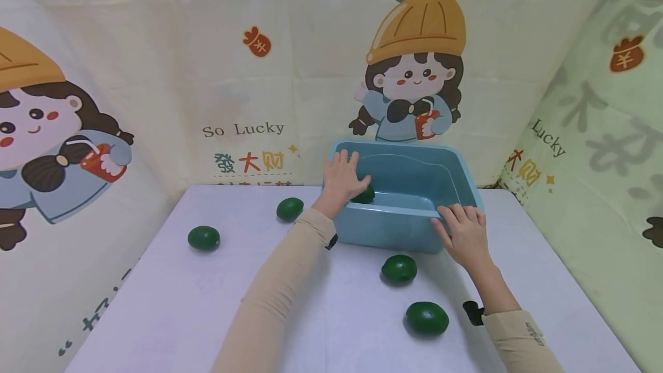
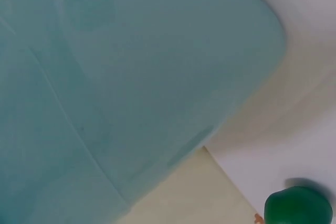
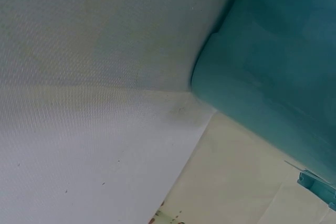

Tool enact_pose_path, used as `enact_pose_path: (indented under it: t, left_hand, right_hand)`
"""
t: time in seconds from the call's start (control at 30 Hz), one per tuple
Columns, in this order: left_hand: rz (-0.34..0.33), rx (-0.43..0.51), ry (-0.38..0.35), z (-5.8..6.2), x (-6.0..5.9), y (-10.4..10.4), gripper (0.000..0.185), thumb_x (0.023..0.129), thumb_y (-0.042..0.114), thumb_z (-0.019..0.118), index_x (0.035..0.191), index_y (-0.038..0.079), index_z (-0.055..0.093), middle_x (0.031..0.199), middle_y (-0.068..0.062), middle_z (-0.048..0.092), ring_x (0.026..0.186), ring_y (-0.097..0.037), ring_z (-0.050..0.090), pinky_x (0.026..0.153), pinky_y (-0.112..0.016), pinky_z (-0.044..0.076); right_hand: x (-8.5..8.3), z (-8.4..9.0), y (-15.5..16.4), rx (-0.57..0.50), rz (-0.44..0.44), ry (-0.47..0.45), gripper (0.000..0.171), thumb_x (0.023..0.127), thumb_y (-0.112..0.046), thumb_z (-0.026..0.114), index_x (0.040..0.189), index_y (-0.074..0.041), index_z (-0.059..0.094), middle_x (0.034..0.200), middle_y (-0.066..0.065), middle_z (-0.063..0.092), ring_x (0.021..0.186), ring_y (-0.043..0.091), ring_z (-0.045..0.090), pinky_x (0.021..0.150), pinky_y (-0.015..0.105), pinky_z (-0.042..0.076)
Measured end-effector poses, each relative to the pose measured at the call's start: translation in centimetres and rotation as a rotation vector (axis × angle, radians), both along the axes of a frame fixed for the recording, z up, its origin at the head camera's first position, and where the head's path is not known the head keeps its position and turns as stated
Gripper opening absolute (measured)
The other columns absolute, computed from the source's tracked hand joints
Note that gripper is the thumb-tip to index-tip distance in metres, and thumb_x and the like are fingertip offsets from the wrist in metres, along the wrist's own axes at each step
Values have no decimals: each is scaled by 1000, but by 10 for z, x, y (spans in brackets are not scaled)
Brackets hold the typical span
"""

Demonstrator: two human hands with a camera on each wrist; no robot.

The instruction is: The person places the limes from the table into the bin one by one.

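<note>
A light blue plastic bin stands at the far side of the table, with one green lime inside its left end. My left hand is over the bin's left end, fingers spread and fairly straight, thumb pointing right above that lime. At the front right corner my right hand holds the rim, fingers over the edge and thumb against the outer wall. The bin's side fills most of the left wrist view. Its outer corner shows in the right wrist view. Neither wrist view shows fingers.
Two limes lie left of the bin, one lime close to it and another lime farther left. In front are a lime and a nearer lime. A printed cloth hangs behind the white table.
</note>
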State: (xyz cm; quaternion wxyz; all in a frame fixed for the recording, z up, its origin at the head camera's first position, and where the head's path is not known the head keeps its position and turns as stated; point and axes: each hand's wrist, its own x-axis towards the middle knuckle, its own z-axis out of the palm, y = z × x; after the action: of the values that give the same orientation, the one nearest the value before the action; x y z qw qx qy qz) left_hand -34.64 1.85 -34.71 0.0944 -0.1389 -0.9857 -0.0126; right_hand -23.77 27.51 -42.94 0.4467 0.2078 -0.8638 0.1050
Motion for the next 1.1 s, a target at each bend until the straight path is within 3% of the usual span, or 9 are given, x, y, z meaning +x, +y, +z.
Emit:
enact_pose_path:
  t: [0.47, 0.83, 1.1]
  left_hand:
    - [-13, -10, 19, 2, -1, -21, 67, 87, 56, 39, 140, 16, 30, 133, -7, 37, 117, -24, 36, 92, -44, 31]
    - [-19, 21, 21, 1, 0, -31, 67, 88, 54, 38, 142, 16, 29, 138, -9, 35, 124, -26, 32, 99, -48, 26]
    - [-16, 36, 34, 5, -1, -38, 64, 88, 54, 38, 139, 16, 31, 129, -9, 40, 117, -25, 36, 92, -46, 31]
  right_hand:
    - [0, 0, -2, -8, 14, 23, 55, 96, -48, 31, 97, 0, 60, 88, 17, 54, 81, 36, 43, 75, 52, 27]
    - [0, 1, -3, -10, 16, 22, 54, 96, -47, 32, 97, -1, 59, 88, 17, 53, 81, 36, 43, 75, 52, 27]
    - [-1, 1, -2, -5, 10, 21, 55, 96, -48, 31, 98, -1, 58, 87, 17, 53, 80, 36, 42, 75, 52, 27]
